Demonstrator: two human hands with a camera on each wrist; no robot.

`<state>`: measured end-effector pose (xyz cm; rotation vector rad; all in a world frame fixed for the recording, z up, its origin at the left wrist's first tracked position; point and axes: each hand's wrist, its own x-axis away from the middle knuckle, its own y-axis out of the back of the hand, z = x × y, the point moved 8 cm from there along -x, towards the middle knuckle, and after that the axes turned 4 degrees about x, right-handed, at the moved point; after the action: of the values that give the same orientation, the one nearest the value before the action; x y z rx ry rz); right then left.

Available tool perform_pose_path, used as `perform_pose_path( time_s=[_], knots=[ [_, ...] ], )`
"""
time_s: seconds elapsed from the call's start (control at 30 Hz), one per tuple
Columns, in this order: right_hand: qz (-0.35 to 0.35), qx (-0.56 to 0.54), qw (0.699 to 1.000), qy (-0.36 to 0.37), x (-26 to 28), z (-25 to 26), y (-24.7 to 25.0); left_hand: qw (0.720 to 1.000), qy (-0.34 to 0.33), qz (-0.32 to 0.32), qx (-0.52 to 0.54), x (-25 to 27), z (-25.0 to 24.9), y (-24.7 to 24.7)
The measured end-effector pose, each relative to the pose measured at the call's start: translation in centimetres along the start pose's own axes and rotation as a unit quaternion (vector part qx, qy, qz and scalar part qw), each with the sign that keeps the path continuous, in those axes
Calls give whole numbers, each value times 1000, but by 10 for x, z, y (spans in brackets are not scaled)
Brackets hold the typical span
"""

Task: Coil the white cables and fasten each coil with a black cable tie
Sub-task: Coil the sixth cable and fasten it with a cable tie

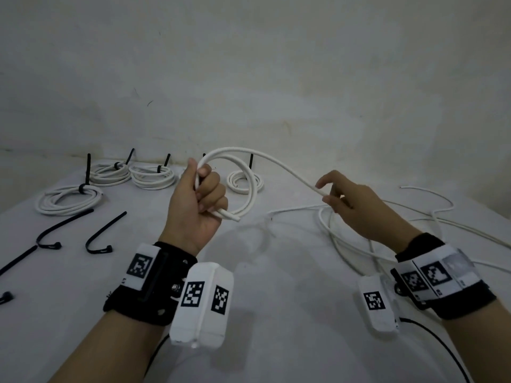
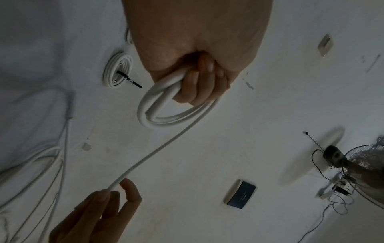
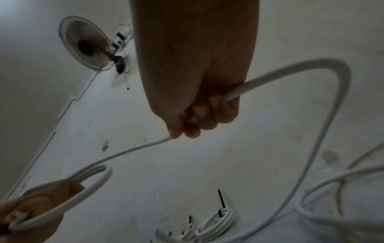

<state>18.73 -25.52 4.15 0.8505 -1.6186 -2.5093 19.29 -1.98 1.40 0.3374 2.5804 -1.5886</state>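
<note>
A white cable (image 1: 250, 186) is held above the cloth-covered table (image 1: 276, 286) between both hands; a small loop of it is gripped in the left hand (image 1: 197, 205), whose fingers are curled tightly around the gathered strands, with the cut end seen projecting just below the fist; in the left wrist view the same loop (image 2: 158, 106) is shown doubled under the curled fingers (image 2: 199, 82). From the loop the cable is carried in an arc to the right hand (image 1: 351, 208), where it is pinched lightly between thumb and fingertips, the other fingers being only partly bent; in the right wrist view the strand (image 3: 290, 70) is seen passing through that hand and curving down toward the table. The remainder of the cable is left in a loose tangle (image 1: 387, 225) on the table under and beyond the right hand.

Four finished coils (image 1: 69, 199) are laid along the far left of the table, each bound with a black cable tie (image 1: 88, 170) whose tail is stood upright; one of them (image 1: 244, 179) is seen through the held loop. Loose black ties (image 1: 99, 233) are spread on the near left of the table, apart from the coils; a fan (image 2: 365, 162) is seen in the wrist views.
</note>
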Motion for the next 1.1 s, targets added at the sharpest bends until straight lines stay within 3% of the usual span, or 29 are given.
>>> perform_pose_path(
  time_s=[0.2,0.33,0.5,0.6,0.7,0.87,1.1],
  knots=[
    [17,163,974,155,24,57,-1,1000,-5,-15,-21,-1,3,4],
    [83,204,952,214,38,99,-12,999,8,-17,-32,1,13,2],
    [194,141,949,206,41,123,-30,998,32,-14,-53,5,27,-4],
    [216,82,947,225,41,142,-29,996,50,-8,-74,9,36,-9],
    [191,17,956,223,33,153,-18,993,66,-1,-102,14,46,-15],
    [95,-46,973,205,15,151,7,986,85,-11,-145,21,56,-18],
    [21,-64,977,201,-2,137,15,964,127,56,-227,25,71,-23]
  ],
)
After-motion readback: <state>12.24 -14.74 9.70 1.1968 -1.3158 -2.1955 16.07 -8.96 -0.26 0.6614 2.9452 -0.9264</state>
